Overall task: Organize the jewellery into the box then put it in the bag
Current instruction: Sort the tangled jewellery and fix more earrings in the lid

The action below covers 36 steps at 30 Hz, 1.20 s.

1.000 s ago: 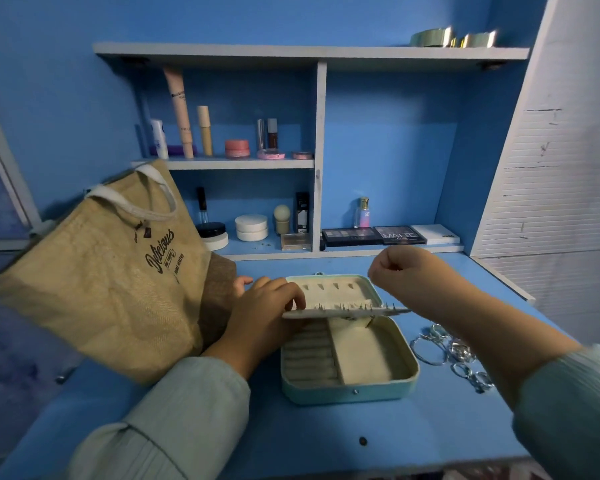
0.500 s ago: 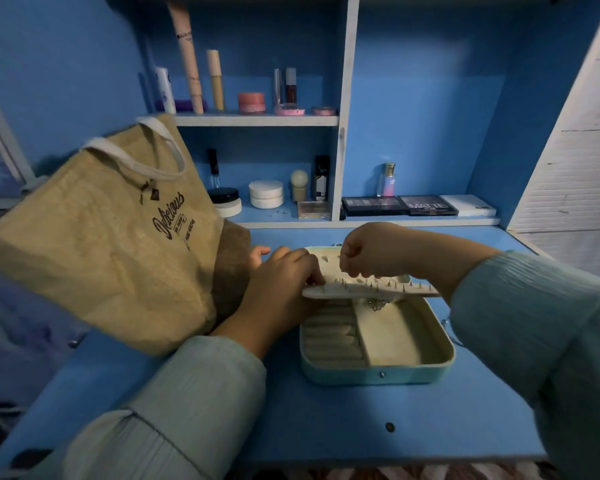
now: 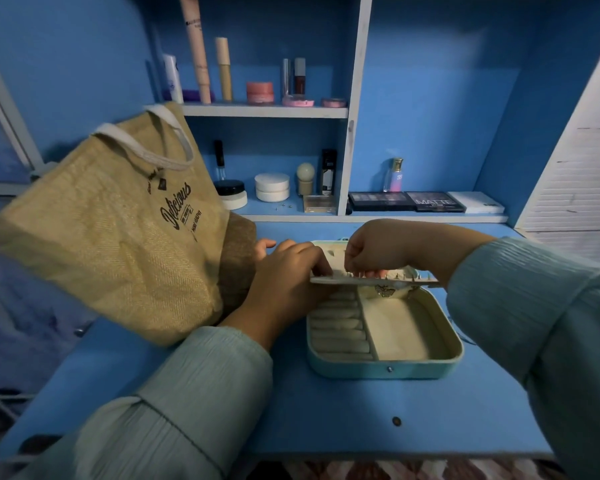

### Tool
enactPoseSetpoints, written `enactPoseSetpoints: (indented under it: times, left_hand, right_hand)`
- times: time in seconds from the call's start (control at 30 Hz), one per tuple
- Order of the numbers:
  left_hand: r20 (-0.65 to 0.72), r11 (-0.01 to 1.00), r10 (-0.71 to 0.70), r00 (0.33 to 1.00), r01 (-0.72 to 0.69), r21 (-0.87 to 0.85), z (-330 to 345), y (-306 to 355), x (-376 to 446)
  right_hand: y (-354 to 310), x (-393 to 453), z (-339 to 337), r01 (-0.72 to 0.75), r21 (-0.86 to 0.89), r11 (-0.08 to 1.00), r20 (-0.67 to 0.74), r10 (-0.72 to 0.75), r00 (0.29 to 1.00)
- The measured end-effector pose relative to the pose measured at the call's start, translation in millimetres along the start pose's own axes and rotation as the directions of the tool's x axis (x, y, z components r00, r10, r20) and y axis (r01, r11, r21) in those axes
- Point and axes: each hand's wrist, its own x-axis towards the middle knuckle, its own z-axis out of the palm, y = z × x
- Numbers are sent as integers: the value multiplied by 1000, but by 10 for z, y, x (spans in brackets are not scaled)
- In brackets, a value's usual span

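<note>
I'm looking down at the blue table (image 3: 326, 410) with the jewellery box (image 3: 385, 367) lying open in the middle, teal shell, cream lining. Ring rolls are filling its left compartment, a plain tray its right. A cream earring panel (image 3: 373, 280) is standing out level across the far part of the box, studs poking up along it. A butterfly earring (image 3: 386, 291) is hanging just under the panel over the right compartment.

My left hand (image 3: 284, 282) is resting at the box's left side, fingers curled over the panel's left end and holding it. My right hand (image 3: 374, 251) is reaching in from the right, fingertips bunched together and pinching down at the panel's top edge; probably gripping a small stud, but it's too small to make out.

The jute bag (image 3: 111, 237) is leaning on the left of the table, white handles up, dark "Delicious" print facing me, touching or just behind my left hand.

Far side: a shelf unit (image 3: 355, 98) is carrying cosmetics, tubes and pots on the upper shelf, jars, a perfume bottle (image 3: 395, 175) and flat palettes (image 3: 406, 201) on the lower one. Pale green sleeves are covering both forearms.
</note>
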Motion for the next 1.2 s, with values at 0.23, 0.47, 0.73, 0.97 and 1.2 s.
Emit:
enactPoseSetpoints:
  times: [0.23, 0.47, 0.73, 0.97, 1.2]
  left_hand:
    - [-23, 999, -28, 999, 28, -15, 40, -14, 18]
    - [-40, 999, -26, 999, 25, -26, 53, -17, 8]
    - [-65, 999, -30, 997, 31, 17, 29, 14, -9]
    - [-29, 997, -79, 996, 80, 21, 45, 25, 17]
    - [7, 996, -89, 996, 89, 28, 26, 32, 31]
  right_hand:
    - [-15, 14, -12, -5, -15, 1000, 25, 5, 1000]
    - [-8, 56, -16, -5, -30, 1000, 40, 7, 999]
    - [-85, 120, -28, 21, -134, 991, 104, -7, 995]
    - [-105, 190, -40, 43, -226, 973, 207, 5, 978]
    - [-134, 241, -50, 23, -247, 969, 243, 39, 969]
